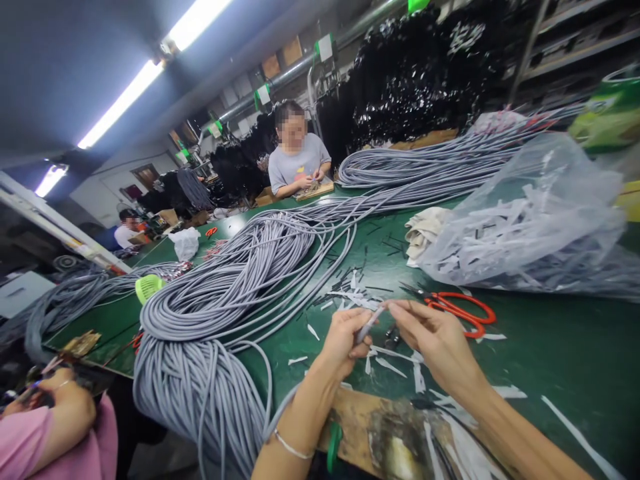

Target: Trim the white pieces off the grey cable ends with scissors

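A long green table (550, 347) in a strip-lit workshop is heaped with grey cable. The left hand (345, 337) is closed around a cable end (371, 325), with thumb and fingers clamped on its sheath. The tip is met by the right hand (435, 340), whose thumb and forefinger are pinched together on it. The cable end is held in the air just above the table, between the two sets of fingertips. Its length appears to be led down past the left wrist toward the big cable bundle (225, 293), left of the fingers.

Red scissors (463, 310) lie just beyond the right fingertips, not touched. White strips (395, 365) are scattered beneath and around the fingers, and a scorched wooden board (380, 427) lies under the wrists. A clear bag (525, 220) of scraps is set well beyond the right fingers. A co-worker (297, 163) is seated far across the table.

The pinch at the tip is judged slight, so the end could be pulled free by the drag of the heavy bundle. Anything small that is dropped could be lost among the strips below. The right fingers could also be nicked on the scissors lying so close.
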Demonstrator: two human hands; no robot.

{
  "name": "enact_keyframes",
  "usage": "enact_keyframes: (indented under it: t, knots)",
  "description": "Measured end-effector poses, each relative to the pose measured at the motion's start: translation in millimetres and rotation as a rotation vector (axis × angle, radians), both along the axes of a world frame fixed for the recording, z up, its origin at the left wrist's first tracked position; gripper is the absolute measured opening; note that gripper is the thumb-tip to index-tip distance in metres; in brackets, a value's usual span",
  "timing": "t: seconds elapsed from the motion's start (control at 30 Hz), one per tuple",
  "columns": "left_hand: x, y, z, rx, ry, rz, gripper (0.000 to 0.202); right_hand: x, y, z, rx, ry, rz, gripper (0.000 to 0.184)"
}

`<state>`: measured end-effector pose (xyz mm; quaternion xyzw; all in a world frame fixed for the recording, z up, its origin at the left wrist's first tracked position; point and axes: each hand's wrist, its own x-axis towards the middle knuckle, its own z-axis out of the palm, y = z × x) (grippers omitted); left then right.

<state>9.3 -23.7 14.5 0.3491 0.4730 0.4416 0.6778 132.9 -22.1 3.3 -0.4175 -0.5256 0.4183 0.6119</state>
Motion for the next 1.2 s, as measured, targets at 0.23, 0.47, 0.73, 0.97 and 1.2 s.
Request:
enact_keyframes:
  t: [0.23,0.47,0.73,0.97,1.2]
  knots:
    - [0.5,4.8,-2.6,-0.047,-0.064,0.069,0.043,-5.6,-5.9,-5.1,0.183,-0.372,0.188,0.022]
    - [-11.5,2.2,6.0,0.208,-0.098,0.191,0.061,-5.3,-3.3,-14.3,0.481,-0.609,-0.003,0.028]
    - [-19.5,1.6,0.5,0.382,0.058,-0.026,0.053,6.1,-12.4,0.3,0.483,-0.474,-0.149,0.033]
    - [-20.1,-4.1,-0.6,0.7,0.378,-0.205,0.046,11.2,1.7,1.8,0.095,-0.262,0.082,0.037]
    - [-14.9,-6.3,-4.3,0.932,0.742,0.015,0.023,6.9,-7.9,10.8,0.292,-0.364,0.141,0.035]
